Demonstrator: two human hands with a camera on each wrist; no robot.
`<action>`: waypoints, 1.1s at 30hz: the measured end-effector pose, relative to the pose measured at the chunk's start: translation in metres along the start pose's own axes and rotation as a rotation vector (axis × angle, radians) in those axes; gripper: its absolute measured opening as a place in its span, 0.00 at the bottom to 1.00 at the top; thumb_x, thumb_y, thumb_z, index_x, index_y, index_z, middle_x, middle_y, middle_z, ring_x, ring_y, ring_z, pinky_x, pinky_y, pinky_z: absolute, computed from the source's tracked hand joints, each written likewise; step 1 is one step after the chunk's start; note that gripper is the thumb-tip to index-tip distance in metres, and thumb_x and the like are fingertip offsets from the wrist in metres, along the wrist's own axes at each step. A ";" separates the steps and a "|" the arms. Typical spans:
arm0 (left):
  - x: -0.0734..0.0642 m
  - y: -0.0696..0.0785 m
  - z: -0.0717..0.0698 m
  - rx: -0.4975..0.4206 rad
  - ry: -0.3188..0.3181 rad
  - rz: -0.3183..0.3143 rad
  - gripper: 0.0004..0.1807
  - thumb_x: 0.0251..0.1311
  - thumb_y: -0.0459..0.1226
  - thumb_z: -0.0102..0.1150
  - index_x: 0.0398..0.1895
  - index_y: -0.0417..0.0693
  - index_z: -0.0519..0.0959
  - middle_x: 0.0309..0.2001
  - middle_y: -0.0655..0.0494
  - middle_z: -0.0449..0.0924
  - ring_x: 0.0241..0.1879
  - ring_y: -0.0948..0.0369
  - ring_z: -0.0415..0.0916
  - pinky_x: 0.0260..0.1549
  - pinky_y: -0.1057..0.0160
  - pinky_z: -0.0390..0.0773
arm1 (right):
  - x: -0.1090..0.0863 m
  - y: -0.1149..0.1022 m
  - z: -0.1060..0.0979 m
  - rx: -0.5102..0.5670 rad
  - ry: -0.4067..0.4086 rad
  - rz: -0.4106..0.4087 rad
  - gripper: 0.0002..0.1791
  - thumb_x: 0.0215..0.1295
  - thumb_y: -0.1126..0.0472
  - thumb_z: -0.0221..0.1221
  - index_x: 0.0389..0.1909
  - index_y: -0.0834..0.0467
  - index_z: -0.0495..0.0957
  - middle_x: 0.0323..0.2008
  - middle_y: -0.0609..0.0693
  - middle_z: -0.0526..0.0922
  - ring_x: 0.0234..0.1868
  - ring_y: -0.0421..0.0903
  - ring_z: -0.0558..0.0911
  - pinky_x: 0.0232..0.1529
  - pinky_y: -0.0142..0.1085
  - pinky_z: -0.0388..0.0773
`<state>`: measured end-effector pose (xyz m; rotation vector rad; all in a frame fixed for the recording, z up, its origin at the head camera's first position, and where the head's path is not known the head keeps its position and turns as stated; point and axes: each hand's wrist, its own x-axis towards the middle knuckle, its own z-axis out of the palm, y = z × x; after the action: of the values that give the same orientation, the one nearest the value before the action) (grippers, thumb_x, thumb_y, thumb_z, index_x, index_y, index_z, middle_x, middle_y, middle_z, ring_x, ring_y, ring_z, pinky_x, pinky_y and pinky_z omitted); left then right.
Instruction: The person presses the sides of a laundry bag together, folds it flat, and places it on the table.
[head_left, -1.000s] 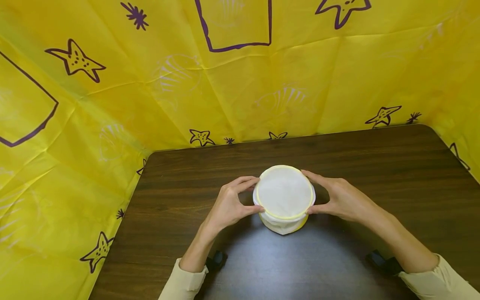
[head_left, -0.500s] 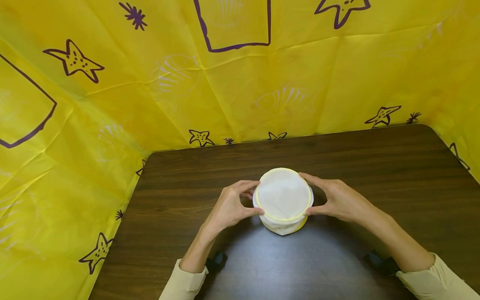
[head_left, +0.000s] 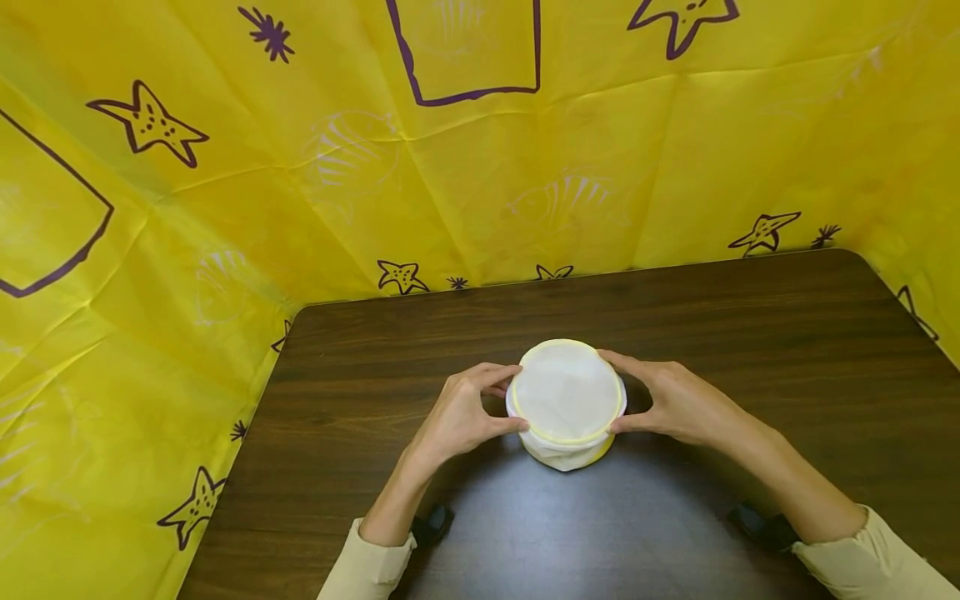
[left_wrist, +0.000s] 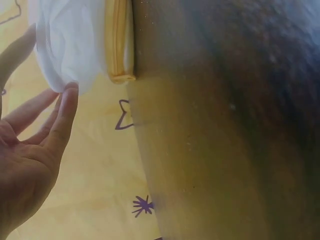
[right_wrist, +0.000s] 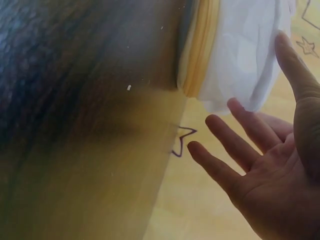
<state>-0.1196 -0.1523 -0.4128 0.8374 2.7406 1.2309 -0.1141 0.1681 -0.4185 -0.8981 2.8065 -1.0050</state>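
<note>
In the head view we see the white cloth pouch (head_left: 570, 392) on the table (head_left: 360, 400), left grip (head_left: 465, 414) pinching the rim at its left, right grip (head_left: 682, 402) at its right. The wrist views show us the folded yellow band (left_wrist: 117, 40) at the pouch's base, and the right one two fingers (right_wrist: 216, 166) stretched clear of it.

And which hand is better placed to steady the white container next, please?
Probably the left hand: its thumb and fingertips appear against the container, while two fingers of the right hand stand clear.
</note>
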 end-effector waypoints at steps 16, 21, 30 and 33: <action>0.001 -0.002 0.003 0.081 -0.027 -0.014 0.40 0.39 0.40 0.84 0.60 0.43 0.79 0.50 0.55 0.82 0.39 0.66 0.83 0.44 0.63 0.81 | 0.003 0.005 0.008 -0.034 0.019 -0.041 0.53 0.44 0.42 0.77 0.70 0.59 0.68 0.57 0.58 0.81 0.56 0.54 0.82 0.54 0.52 0.78; 0.003 -0.002 0.004 0.094 -0.039 -0.036 0.40 0.39 0.41 0.83 0.61 0.44 0.79 0.51 0.54 0.81 0.39 0.66 0.83 0.45 0.63 0.81 | 0.005 0.004 0.009 -0.028 0.010 -0.048 0.51 0.46 0.45 0.77 0.69 0.62 0.69 0.59 0.59 0.80 0.56 0.55 0.81 0.54 0.51 0.78; 0.003 -0.001 0.005 0.085 -0.075 -0.074 0.40 0.41 0.40 0.83 0.62 0.42 0.78 0.52 0.52 0.80 0.39 0.63 0.84 0.44 0.64 0.82 | 0.005 0.004 0.012 -0.035 -0.004 -0.042 0.50 0.45 0.47 0.78 0.69 0.64 0.69 0.55 0.59 0.82 0.54 0.54 0.82 0.53 0.51 0.79; 0.002 -0.001 0.006 0.100 -0.088 -0.085 0.40 0.42 0.40 0.82 0.63 0.42 0.77 0.53 0.52 0.80 0.40 0.63 0.84 0.44 0.65 0.82 | 0.005 0.004 0.013 -0.037 -0.007 -0.038 0.50 0.45 0.49 0.78 0.68 0.65 0.69 0.56 0.60 0.82 0.54 0.55 0.82 0.53 0.51 0.79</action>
<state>-0.1206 -0.1478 -0.4171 0.7547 2.7552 1.0259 -0.1173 0.1606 -0.4308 -0.9609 2.8215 -0.9557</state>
